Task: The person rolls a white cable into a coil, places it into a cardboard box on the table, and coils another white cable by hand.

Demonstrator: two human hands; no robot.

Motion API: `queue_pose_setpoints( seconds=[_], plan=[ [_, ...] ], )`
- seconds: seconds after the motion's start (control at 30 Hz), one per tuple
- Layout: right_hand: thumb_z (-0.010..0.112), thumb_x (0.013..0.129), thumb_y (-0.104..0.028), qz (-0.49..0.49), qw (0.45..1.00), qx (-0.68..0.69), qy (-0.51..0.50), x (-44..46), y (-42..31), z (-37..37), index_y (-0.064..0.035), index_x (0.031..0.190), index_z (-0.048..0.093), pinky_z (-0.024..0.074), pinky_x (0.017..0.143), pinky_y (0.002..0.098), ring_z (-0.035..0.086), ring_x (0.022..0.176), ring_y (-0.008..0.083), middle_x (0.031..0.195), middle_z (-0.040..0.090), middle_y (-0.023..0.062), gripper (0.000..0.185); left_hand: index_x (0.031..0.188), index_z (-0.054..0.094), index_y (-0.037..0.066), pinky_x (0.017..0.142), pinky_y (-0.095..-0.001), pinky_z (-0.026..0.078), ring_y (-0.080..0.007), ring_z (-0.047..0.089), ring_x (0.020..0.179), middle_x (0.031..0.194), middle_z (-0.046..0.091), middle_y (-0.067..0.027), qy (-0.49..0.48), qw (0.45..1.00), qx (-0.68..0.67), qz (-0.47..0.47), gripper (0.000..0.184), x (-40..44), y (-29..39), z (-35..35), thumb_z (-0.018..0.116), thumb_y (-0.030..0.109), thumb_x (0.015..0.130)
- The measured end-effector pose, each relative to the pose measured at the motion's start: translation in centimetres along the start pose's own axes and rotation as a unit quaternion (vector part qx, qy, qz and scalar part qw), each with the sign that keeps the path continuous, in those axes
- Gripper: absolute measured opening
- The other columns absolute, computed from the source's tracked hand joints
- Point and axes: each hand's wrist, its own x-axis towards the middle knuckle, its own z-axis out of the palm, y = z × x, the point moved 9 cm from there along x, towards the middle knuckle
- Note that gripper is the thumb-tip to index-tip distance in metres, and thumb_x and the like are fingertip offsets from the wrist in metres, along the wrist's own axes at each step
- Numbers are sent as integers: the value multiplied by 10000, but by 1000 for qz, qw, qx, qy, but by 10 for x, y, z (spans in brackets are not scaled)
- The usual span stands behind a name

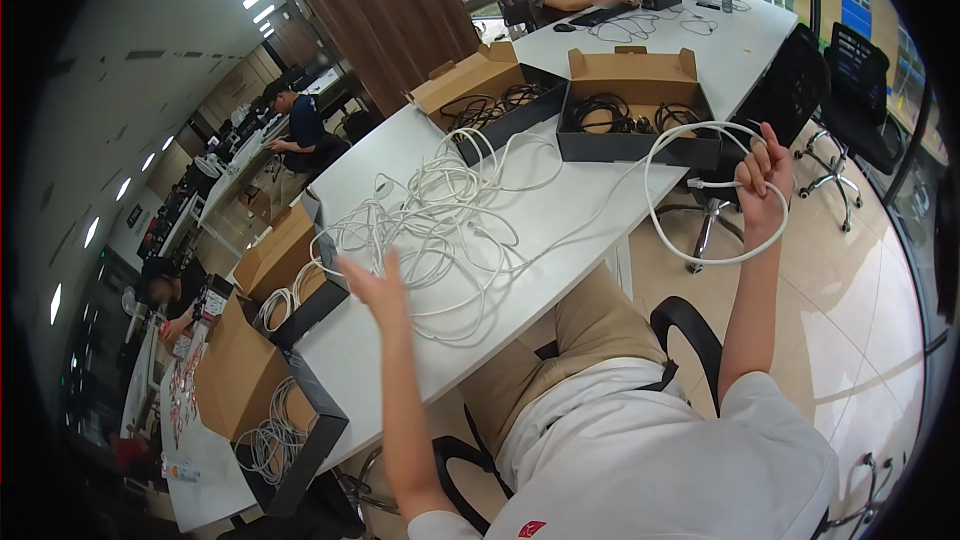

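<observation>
My right hand is raised off the table's right edge, its fingers closed around a white network cable. The cable hangs in a large loop about the hand and wrist, and its plug end sticks out to the left. From the loop, a length runs back down to a tangled pile of white cables on the white table. Just at the near left side of that pile hovers my left hand, slightly blurred, fingers spread and holding nothing.
Two open boxes with black cables, one box and another box, stand behind the pile. To the left are a box with white cables and a box with grey cables. Office chairs stand right; people sit at farther desks.
</observation>
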Motion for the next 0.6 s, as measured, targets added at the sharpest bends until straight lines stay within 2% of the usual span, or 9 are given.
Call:
queue_pose_setpoints(
  seconds=[0.07, 0.13, 0.23, 0.27, 0.3, 0.37, 0.47, 0.6],
  plan=[
    [422, 947, -121, -1, 1000, -8, 0, -4, 1, 9, 9, 1115, 575, 224, 371, 228, 274, 343, 68, 569, 363, -12, 262, 1335, 368, -54, 1047, -435, 319, -393, 414, 1234, 1318, 424, -279, -191, 963, 4, 192, 667, -52, 84, 23, 675, 213, 807],
    [425, 945, -120, -5, 1000, -13, -6, -8, 0, 17, 6, 1115, 580, 231, 372, 223, 279, 344, 64, 570, 367, -14, 262, 1281, 437, -36, 876, -417, 453, -370, 556, 1011, 1241, 498, -232, -304, 899, 103, 298, 620, -102, 102, 58, 702, 151, 754],
    [427, 942, -120, -18, 998, 1, -57, -12, -13, 26, 6, 1122, 584, 239, 369, 219, 289, 344, 64, 573, 375, -9, 270, 1267, 458, -21, 813, -422, 478, -371, 573, 940, 1186, 513, -215, -347, 886, 178, 249, 589, -123, 82, 85, 702, 162, 764],
    [422, 939, -117, -39, 998, -11, -54, -14, -24, 26, 10, 1132, 584, 247, 368, 215, 298, 342, 65, 581, 383, -4, 282, 1261, 460, -25, 716, -406, 496, -320, 588, 891, 1167, 530, -190, -320, 878, 222, 280, 573, -124, 73, 92, 697, 169, 777],
    [415, 941, -112, -50, 996, -6, -74, -16, -34, 31, 12, 1145, 576, 239, 370, 218, 290, 349, 64, 588, 387, -2, 288, 1228, 481, -25, 709, -405, 496, -321, 587, 879, 1149, 533, -186, -301, 885, 220, 278, 538, -122, 66, 95, 699, 168, 775],
    [414, 938, -105, -109, 994, -18, -5, -22, -59, 26, 20, 1171, 558, 232, 371, 222, 276, 359, 65, 589, 385, 0, 301, 1161, 524, -26, 695, -404, 495, -321, 584, 854, 1113, 538, -177, -264, 899, 218, 274, 470, -116, 56, 97, 701, 165, 770],
    [418, 934, -105, -171, 985, -38, 8, -27, -85, 25, 36, 1187, 541, 222, 375, 222, 263, 366, 64, 591, 389, 3, 315, 1013, 569, -21, 707, -407, 484, -322, 565, 830, 1046, 534, -160, -270, 881, 212, 325, 345, -118, 64, 95, 707, 162, 756],
    [421, 927, -117, -200, 976, -83, 8, -30, -94, 28, 55, 1180, 535, 212, 385, 209, 259, 363, 58, 570, 391, -3, 326, 886, 584, 7, 735, -404, 464, -315, 539, 827, 975, 521, -136, -301, 886, 125, 328, 245, -110, 87, 80, 715, 153, 739]
  ],
)
